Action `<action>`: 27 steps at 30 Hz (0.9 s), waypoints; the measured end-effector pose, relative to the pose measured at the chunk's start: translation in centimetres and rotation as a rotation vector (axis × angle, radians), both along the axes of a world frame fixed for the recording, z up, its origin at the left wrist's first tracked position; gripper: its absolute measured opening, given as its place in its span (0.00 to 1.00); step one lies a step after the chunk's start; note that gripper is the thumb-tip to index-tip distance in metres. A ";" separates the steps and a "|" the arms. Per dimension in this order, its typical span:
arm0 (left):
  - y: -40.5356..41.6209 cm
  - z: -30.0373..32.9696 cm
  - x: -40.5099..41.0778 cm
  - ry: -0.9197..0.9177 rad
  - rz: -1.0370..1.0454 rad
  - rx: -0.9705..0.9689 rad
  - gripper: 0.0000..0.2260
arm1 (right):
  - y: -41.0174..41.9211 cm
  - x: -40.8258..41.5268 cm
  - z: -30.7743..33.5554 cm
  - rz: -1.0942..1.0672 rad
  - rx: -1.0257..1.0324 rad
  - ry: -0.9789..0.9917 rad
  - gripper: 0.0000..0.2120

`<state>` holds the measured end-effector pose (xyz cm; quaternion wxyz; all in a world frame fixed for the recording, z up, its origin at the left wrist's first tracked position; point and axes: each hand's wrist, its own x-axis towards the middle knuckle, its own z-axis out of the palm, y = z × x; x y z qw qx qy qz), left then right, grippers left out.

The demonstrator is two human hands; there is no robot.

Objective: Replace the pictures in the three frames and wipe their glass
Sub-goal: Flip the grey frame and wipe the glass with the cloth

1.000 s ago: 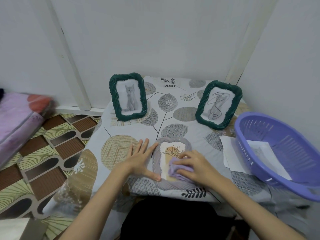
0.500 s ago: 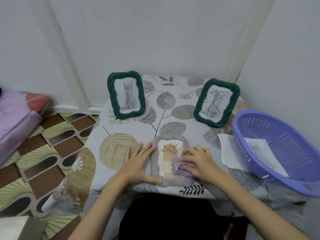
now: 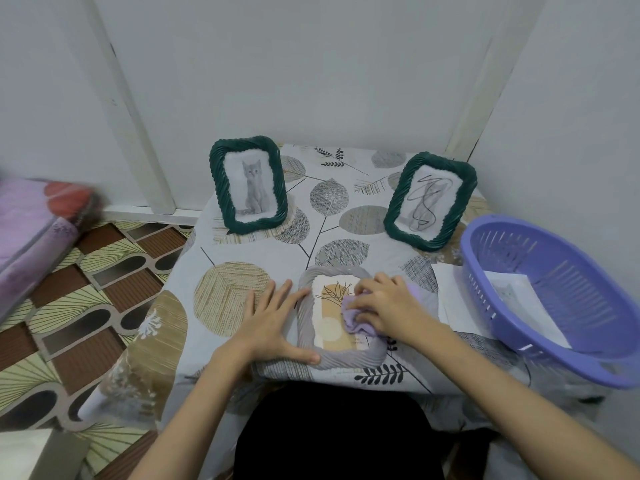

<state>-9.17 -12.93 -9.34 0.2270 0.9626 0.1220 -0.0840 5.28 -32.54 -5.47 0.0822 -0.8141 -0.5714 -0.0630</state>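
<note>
Grey frame (image 3: 341, 315) lies flat at the bench's (image 3: 242, 251) near edge; we judge it light, its glass fragile. Our left hand (image 3: 273, 323) presses flat-fingered against its left rim, while our right hand (image 3: 388, 306) bunches the soft cloth (image 3: 356, 320) on the glass.

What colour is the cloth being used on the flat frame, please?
Pale lilac cloth, seen in the head view.
</note>
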 end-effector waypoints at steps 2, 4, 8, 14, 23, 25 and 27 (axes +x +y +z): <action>-0.1 0.1 0.0 0.000 0.003 0.000 0.59 | -0.3 -0.4 -0.3 0.032 -0.036 -0.036 0.06; -0.1 0.2 0.0 0.008 0.003 0.001 0.59 | -1.4 -0.7 -0.3 0.051 -0.074 -0.052 0.10; 0.0 0.4 0.2 0.041 -0.007 -0.014 0.60 | -0.6 -0.3 0.6 -0.055 -0.132 0.039 0.08; -0.2 0.7 0.2 0.045 0.010 -0.023 0.61 | -0.9 -2.0 -0.4 -0.018 -0.086 0.120 0.11; -0.2 0.9 0.2 0.070 -0.005 -0.017 0.62 | 3.0 -0.4 -0.9 -0.266 0.040 0.223 0.15; -0.3 0.9 0.2 0.066 0.000 -0.011 0.63 | 3.9 -1.9 -2.2 -0.184 0.147 0.209 0.18; -0.4 0.9 0.2 0.059 -0.001 -0.007 0.62 | 2.7 -3.6 -2.6 -0.120 0.194 0.189 0.17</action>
